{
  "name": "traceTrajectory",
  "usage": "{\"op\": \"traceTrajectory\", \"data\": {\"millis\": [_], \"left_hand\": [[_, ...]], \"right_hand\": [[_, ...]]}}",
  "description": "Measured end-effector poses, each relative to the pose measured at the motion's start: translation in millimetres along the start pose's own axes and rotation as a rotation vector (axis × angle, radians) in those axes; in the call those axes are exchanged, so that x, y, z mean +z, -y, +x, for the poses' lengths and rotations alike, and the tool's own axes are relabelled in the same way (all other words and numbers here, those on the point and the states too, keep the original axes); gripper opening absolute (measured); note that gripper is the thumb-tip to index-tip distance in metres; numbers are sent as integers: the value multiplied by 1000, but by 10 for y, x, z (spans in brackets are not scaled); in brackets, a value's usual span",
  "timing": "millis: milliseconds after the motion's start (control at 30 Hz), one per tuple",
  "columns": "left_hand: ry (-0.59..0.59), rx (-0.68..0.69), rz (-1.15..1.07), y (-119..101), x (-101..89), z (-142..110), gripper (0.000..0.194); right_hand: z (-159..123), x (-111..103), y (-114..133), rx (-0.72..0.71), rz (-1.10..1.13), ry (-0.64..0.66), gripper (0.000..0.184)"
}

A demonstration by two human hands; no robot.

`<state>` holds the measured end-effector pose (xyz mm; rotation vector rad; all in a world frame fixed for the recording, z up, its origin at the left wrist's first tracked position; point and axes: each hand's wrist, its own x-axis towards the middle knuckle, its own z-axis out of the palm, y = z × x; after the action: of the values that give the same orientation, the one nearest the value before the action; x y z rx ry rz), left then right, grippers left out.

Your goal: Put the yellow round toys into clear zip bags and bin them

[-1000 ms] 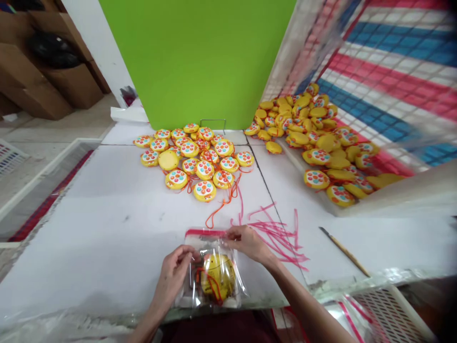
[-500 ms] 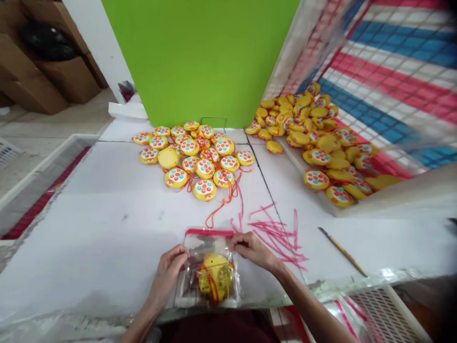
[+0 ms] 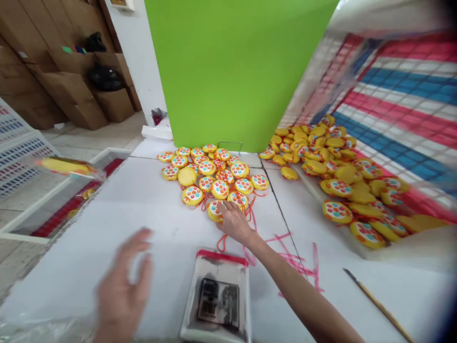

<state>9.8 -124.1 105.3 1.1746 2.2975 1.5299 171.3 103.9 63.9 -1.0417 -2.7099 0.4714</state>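
My right hand (image 3: 233,221) reaches to the front of a pile of yellow toys with coloured dots. Its fingers close on the nearest yellow toy (image 3: 214,210), whose orange cord trails on the table. My left hand (image 3: 124,283), blurred by motion, is empty with fingers apart over the table's left side. A bagged yellow toy (image 3: 67,166) is in mid-air at the far left, above a crate. In front of me lies a clear plastic bag (image 3: 191,290) with a red top edge and dark print, apparently the top of a stack.
A white-rimmed crate (image 3: 21,221) stands left of the table (image 3: 107,228). More yellow toys (image 3: 342,188) are heaped at right. Pink strips (image 3: 296,262) and a knife with a wooden handle (image 3: 378,305) lie at right. A green board (image 3: 232,71) rises behind.
The bagged toy has left my hands and flown left. My left hand has opened and moved left. My right hand has moved forward from the bag to the pile and taken hold of a toy.
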Motion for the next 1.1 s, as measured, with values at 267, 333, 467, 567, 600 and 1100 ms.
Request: {"op": "traceTrajectory", "data": {"millis": [267,333,467,567,600,1100], "left_hand": [[448,659,390,435,1320,-830,30],[478,653,425,454,1348,-842,32],[512,645,466,425,1341,-827,28],[480,658,484,409,1375,-818,21],[471,664,484,405,1385,-810,21],[486,675,460,258,1405,-694,14]], "right_hand": [[210,112,96,-75,65,11,53],[113,58,99,-81,179,7,44],[-96,156,195,-30,716,-139,38],[-205,329,256,53,874,-168,37],[-241,367,255,71,859,-150,36],[-980,-74,243,-7,358,-225,38]]}}
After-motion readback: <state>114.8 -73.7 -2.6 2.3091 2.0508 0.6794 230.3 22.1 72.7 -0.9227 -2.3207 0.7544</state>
